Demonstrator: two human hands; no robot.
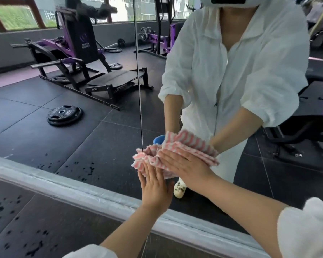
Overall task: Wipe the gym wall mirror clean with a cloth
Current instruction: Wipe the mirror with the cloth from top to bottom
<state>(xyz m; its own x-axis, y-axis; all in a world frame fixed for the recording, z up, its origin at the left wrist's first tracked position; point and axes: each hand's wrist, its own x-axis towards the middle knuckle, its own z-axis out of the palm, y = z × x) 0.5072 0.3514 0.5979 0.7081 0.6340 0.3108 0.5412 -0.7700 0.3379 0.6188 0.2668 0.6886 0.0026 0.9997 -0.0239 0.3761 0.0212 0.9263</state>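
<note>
Pressed flat against the large frameless wall mirror (82,127), low down near its pale sealed bottom edge (63,185): a bunched pink-and-white striped cloth (147,161). Pinned there by the right hand (185,164), fingers straight and spread over the fabric. Just below, the left hand (155,189), fingers likewise straight, tips touching the cloth's lower edge. Nothing clenched. Risk, likely: bare fingertips sliding off the wadded cloth onto glass, smearing prints. Dark wet spots on the black rubber floor (26,229) underfoot, perhaps slippery.

Cloth (172,154) on mirror (82,118) under right hand (185,164); left hand (155,189) below.
</note>
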